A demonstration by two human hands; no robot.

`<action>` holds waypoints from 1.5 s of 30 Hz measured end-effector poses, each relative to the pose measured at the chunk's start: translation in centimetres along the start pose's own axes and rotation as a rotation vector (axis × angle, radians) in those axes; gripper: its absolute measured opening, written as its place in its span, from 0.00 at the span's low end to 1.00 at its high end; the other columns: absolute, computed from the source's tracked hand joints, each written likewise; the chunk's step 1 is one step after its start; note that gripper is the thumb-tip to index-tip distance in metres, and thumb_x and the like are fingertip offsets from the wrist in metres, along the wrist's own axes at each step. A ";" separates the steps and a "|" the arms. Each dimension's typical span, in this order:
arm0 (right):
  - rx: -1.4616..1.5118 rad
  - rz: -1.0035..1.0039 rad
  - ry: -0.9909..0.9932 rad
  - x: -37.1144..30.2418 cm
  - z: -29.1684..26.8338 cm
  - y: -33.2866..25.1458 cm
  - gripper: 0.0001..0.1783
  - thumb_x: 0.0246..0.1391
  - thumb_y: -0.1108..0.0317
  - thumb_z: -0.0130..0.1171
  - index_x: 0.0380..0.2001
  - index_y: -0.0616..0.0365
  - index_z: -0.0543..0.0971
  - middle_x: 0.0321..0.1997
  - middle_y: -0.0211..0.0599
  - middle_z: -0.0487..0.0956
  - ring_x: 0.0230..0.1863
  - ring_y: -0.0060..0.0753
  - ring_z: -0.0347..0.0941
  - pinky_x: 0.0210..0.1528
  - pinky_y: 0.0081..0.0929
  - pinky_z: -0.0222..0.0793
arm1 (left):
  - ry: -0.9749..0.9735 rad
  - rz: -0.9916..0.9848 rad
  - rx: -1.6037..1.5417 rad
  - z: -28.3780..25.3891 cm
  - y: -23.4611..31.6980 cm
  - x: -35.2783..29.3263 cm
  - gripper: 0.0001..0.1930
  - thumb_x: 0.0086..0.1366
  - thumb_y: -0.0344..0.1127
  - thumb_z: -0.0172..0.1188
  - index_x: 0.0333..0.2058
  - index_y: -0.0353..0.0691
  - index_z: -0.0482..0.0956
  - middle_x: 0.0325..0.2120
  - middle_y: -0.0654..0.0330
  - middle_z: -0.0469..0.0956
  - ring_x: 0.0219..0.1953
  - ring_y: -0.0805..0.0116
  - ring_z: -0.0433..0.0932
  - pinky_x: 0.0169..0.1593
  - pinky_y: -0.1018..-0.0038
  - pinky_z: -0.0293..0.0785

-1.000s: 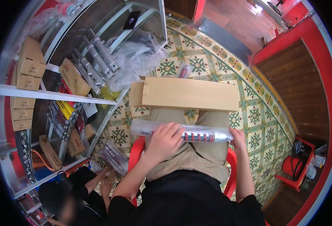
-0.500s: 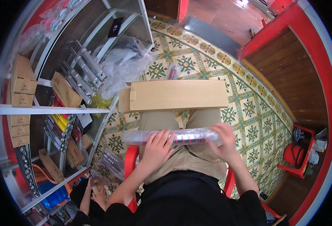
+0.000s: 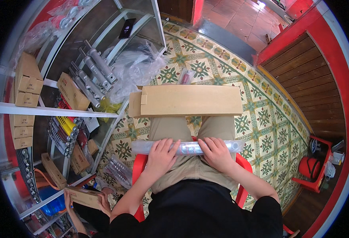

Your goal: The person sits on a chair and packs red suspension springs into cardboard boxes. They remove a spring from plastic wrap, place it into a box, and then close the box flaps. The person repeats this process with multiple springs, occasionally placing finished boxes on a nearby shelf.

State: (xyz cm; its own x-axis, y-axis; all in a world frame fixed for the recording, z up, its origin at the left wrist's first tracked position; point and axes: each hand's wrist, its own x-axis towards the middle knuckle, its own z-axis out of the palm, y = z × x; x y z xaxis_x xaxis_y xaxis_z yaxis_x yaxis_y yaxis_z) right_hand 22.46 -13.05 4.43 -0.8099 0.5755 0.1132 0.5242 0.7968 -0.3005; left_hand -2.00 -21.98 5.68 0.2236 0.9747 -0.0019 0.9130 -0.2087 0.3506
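A shock absorber (image 3: 188, 148), rolled in clear plastic with a hint of red inside, lies crosswise over my thighs. Both my hands rest on it from above, fingers together and curved over the roll. My left hand (image 3: 163, 154) grips its left half, and my right hand (image 3: 216, 154) holds the right half. Loose plastic sticks out past both ends. Just beyond, a long brown cardboard box (image 3: 192, 100) sits across my knees, with an end flap out at its left.
At left, metal shelving (image 3: 55, 111) carries grey fork tubes (image 3: 97, 65), coil-spring shock absorbers (image 3: 65, 129) and cardboard boxes (image 3: 28, 79). Another person's hands hold a box (image 3: 85, 197) at lower left. Plastic wrapping (image 3: 139, 63) lies beside the shelf. A red stool (image 3: 315, 166) stands right.
My right hand has moved left from the roll's right end and now lies on it. The roll looks more tightly covered. The other person has lifted a cardboard box into view.
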 end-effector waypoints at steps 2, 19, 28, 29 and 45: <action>-0.004 -0.003 0.013 -0.1 0.0 -0.1 0.30 0.45 0.66 0.61 0.54 0.57 0.72 0.48 0.40 0.72 0.49 0.42 0.70 0.53 0.40 0.67 | 0.000 0.007 0.014 0.1 -0.3 -0.1 0.34 0.52 0.40 0.67 0.58 0.41 0.68 0.51 0.53 0.70 0.55 0.56 0.69 0.60 0.59 0.61; 0.155 -0.045 -0.162 0.8 -0.6 -0.7 0.27 0.52 0.44 0.57 0.39 0.59 0.74 0.37 0.41 0.73 0.39 0.42 0.73 0.40 0.37 0.70 | 0.188 0.152 -0.014 1.0 -0.6 -4.4 0.18 0.54 0.41 0.65 0.45 0.56 0.82 0.44 0.62 0.77 0.46 0.64 0.75 0.49 0.65 0.68; 0.184 -0.051 -0.249 1.6 -0.8 0.5 0.23 0.56 0.46 0.55 0.36 0.59 0.74 0.27 0.42 0.76 0.31 0.45 0.76 0.35 0.39 0.72 | -0.018 0.115 -0.170 -1.8 -3.6 -1.3 0.31 0.51 0.52 0.67 0.51 0.42 0.76 0.39 0.61 0.76 0.44 0.61 0.74 0.48 0.64 0.71; 0.181 -0.060 -0.249 1.6 -0.9 0.6 0.23 0.57 0.47 0.55 0.36 0.59 0.74 0.27 0.42 0.76 0.31 0.46 0.76 0.35 0.39 0.72 | -0.037 0.133 -0.198 -1.9 -3.8 -1.1 0.30 0.51 0.52 0.67 0.50 0.42 0.76 0.39 0.61 0.76 0.43 0.61 0.74 0.47 0.65 0.71; -0.001 -0.166 0.056 3.2 -1.3 1.7 0.20 0.53 0.57 0.61 0.42 0.63 0.77 0.31 0.50 0.76 0.34 0.52 0.74 0.37 0.43 0.71 | 0.398 0.200 -0.119 1.7 -5.2 2.5 0.21 0.43 0.49 0.70 0.35 0.47 0.78 0.28 0.65 0.71 0.39 0.66 0.72 0.40 0.67 0.65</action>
State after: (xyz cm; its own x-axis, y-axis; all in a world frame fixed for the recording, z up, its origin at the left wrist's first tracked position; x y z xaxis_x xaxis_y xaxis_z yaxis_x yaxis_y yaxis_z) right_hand 21.11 -9.67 5.47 -0.8694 0.4454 0.2141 0.3849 0.8820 -0.2719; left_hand -5.57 -18.62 2.24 0.2212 0.8761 0.4285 0.8144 -0.4076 0.4130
